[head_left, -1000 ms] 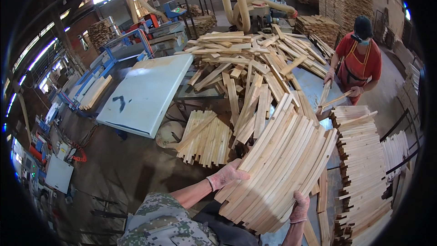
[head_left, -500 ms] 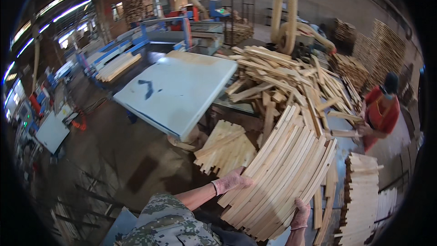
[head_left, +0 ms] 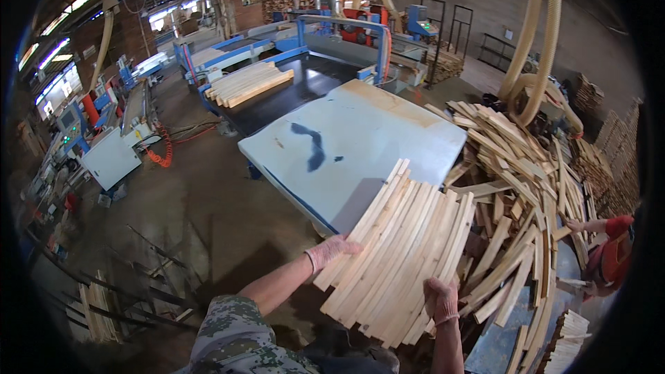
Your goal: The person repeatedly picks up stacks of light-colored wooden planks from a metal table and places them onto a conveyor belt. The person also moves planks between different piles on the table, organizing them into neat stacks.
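A flat bundle of pale wooden strips (head_left: 395,256), laid side by side with uneven ends, is carried between my two gloved hands. My left hand (head_left: 334,252) grips its left edge, the fingers partly tucked beneath. At the right edge, my right hand (head_left: 441,300) is closed against the strips, thumb up. The far end of the bundle overlaps the near right part of a pale blue-white tabletop (head_left: 353,145) in view; I cannot tell whether it touches.
Past the tabletop, a dark conveyor bed (head_left: 305,90) carries a row of wooden strips (head_left: 249,84). A heap of loose wood pieces (head_left: 512,159) lies to the right, where a co-worker in red (head_left: 613,249) reaches in. Black metal racks (head_left: 138,298) stand at the lower left.
My view has turned, and the bundle in my hands has come round in front of the pale tabletop. The conveyor bed shows more fully; the co-worker is now at the right rim.
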Action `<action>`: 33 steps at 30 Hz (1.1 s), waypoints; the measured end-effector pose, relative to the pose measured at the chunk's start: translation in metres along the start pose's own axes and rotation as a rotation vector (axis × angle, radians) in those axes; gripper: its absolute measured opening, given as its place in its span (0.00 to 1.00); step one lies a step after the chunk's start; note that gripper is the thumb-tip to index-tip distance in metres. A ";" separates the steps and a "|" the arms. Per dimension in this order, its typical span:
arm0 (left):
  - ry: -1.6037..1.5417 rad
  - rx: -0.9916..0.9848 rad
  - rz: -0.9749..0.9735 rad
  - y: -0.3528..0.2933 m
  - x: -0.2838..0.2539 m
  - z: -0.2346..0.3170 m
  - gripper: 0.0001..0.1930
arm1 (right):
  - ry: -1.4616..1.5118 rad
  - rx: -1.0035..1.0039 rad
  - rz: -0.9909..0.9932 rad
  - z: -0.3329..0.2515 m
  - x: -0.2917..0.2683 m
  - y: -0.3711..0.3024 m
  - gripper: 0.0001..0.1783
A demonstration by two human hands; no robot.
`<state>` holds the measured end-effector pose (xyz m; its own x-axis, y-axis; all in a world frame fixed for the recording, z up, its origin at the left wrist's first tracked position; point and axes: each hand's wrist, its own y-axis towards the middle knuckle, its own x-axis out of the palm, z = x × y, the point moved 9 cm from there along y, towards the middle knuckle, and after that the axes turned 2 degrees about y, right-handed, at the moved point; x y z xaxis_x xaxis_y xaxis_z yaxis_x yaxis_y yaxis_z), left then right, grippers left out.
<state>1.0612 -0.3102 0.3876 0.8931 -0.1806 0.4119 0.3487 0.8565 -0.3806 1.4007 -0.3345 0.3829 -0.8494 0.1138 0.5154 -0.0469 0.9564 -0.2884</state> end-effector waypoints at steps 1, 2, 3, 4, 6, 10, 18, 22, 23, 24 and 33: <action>0.051 0.009 0.027 0.016 -0.032 0.008 0.43 | -0.014 -0.012 -0.030 0.005 0.022 0.018 0.23; 0.099 0.017 0.084 0.025 -0.074 0.012 0.45 | -0.023 -0.002 -0.078 0.012 0.065 0.037 0.24; 0.152 0.024 0.108 0.035 -0.092 0.023 0.46 | -0.035 -0.017 -0.106 0.013 0.087 0.051 0.24; 0.218 0.042 0.084 0.042 -0.107 0.035 0.51 | -0.161 -0.041 -0.013 0.029 0.080 0.074 0.27; 0.379 0.103 0.180 0.052 -0.155 0.049 0.54 | -0.109 -0.012 -0.012 0.053 0.105 0.099 0.28; 1.057 0.120 0.352 0.077 -0.209 0.101 0.59 | -0.024 -0.059 0.088 0.078 0.126 0.146 0.25; 1.196 -0.043 0.195 0.160 -0.208 0.200 0.61 | -0.007 -0.057 0.236 0.059 0.165 0.226 0.26; 1.272 0.027 0.302 0.213 -0.283 0.223 0.68 | -0.006 -0.096 0.134 0.065 0.212 0.286 0.26; 1.290 0.006 0.326 0.219 -0.290 0.239 0.68 | -0.007 -0.121 0.151 0.068 0.220 0.299 0.26; 1.300 -0.016 0.354 0.219 -0.289 0.256 0.68 | -0.016 -0.142 0.165 0.072 0.226 0.315 0.26; 1.555 0.068 0.545 0.218 -0.429 0.357 0.53 | -0.065 -0.003 0.062 0.133 0.402 0.403 0.38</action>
<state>0.6525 0.1262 0.4233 0.3240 -0.1156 -0.9390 -0.0569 0.9883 -0.1414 0.9704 0.0603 0.3663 -0.8828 0.1548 0.4435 0.0082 0.9490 -0.3150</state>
